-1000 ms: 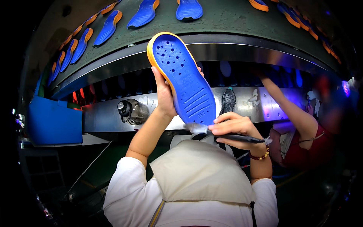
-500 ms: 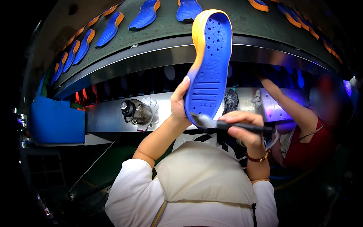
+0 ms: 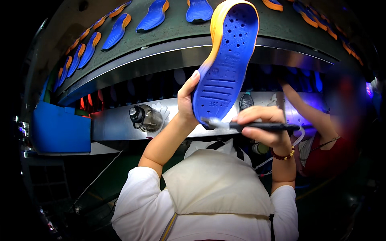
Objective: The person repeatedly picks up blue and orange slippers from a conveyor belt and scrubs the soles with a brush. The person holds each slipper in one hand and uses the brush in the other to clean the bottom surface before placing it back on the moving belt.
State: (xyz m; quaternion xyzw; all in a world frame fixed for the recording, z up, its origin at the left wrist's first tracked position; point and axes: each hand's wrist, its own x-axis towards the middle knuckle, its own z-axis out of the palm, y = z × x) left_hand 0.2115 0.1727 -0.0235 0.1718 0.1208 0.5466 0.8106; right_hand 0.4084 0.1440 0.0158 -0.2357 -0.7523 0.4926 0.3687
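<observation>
A blue and orange shoe sole (image 3: 225, 76) stands tilted up in front of me, its hollow face with small holes and ridges turned toward me. My left hand (image 3: 188, 102) grips its lower left edge, thumb along the side. A brush (image 3: 237, 126) with a black handle and pale bristles lies across the fingers of my right hand (image 3: 267, 124), which is closed round it. Its bristle tip touches the sole's bottom end, slightly smeared by motion. A clear tube seems to run from the handle's rear end.
Several similar soles (image 3: 116, 32) lie on a green conveyor belt (image 3: 173, 36) behind a metal rail (image 3: 132, 62). On the metal shelf (image 3: 108, 124) stand a bottle (image 3: 150, 119) beside a pale glove (image 3: 164, 112) and a dark shoe-shaped piece (image 3: 246, 101). A co-worker's arm (image 3: 307, 108) reaches in at right.
The sole has risen a little and leans further right at its top. My right hand has shifted slightly right, with the brush still at the sole's bottom end.
</observation>
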